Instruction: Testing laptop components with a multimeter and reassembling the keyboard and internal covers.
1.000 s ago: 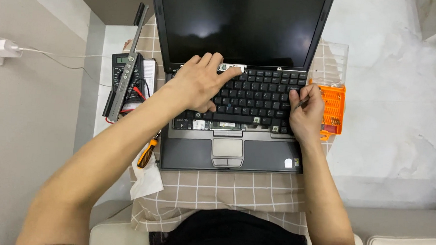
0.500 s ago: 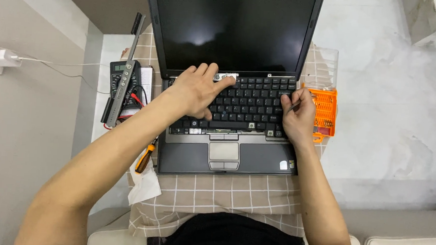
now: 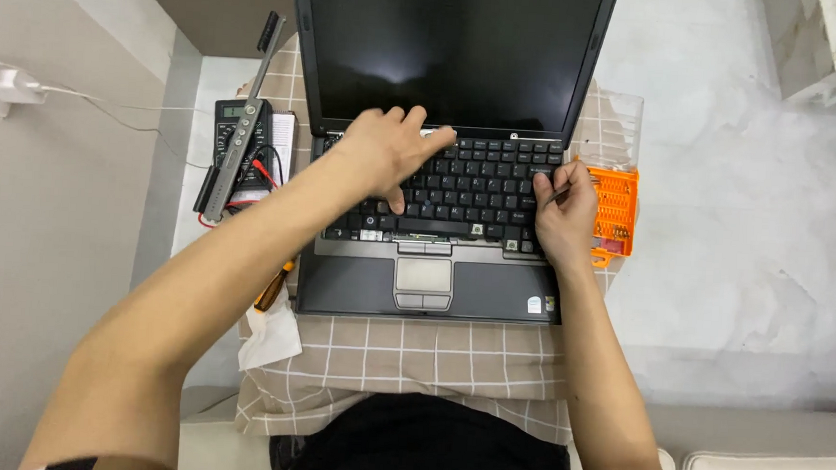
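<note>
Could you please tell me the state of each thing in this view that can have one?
Laptop: lid open, screen dark.
Keyboard: under both hands.
Left hand: flat on the keyboard.
Right hand: fingers pinched at the keyboard's right edge.
Orange bit case: open, clear lid up.
Multimeter: lying flat, display unreadable.

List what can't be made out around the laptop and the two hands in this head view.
- Keys under the left hand: covered by the palm.
- What the right hand pinches at the keyboard edge: too small to tell.
- Laptop screen top: cut off by the frame edge.
- Bits in the orange case: too small.
- Orange-handled tool: mostly behind the left forearm.
</note>
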